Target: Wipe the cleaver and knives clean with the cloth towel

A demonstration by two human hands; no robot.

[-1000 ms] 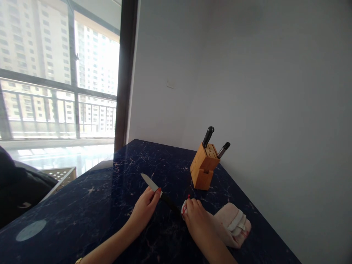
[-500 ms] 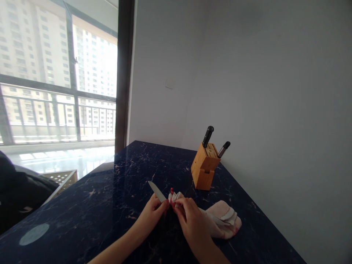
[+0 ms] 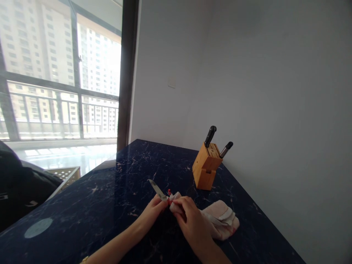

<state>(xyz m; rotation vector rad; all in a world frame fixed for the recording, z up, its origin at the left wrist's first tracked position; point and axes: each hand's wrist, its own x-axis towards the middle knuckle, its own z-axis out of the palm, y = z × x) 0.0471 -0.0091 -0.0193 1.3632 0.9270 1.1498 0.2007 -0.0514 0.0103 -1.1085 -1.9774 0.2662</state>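
Note:
Near the front of the dark marbled table, my left hand (image 3: pixel 154 207) is closed on a knife (image 3: pixel 156 189), whose blade points up and away to the left. My right hand (image 3: pixel 191 216) pinches a bunched white and pink cloth (image 3: pixel 220 220) against the knife's lower end. The rest of the cloth trails out to the right of that hand and lies on the table. A small red piece (image 3: pixel 169 191) shows just above the fingers; I cannot tell what it belongs to. The knife's handle is mostly hidden by fingers and cloth.
A wooden knife block (image 3: pixel 206 167) with a black-handled knife (image 3: pixel 210 136) and another dark-ended handle (image 3: pixel 226 149) stands beyond my right hand. A pale round patch (image 3: pixel 38 228) marks the left of the table (image 3: pixel 148 157). Dark fabric (image 3: pixel 24 183) lies past the left edge.
The knife has tilted slightly in my left hand, and the cloth is pressed closer around its lower end. The view has shifted a little to the left.

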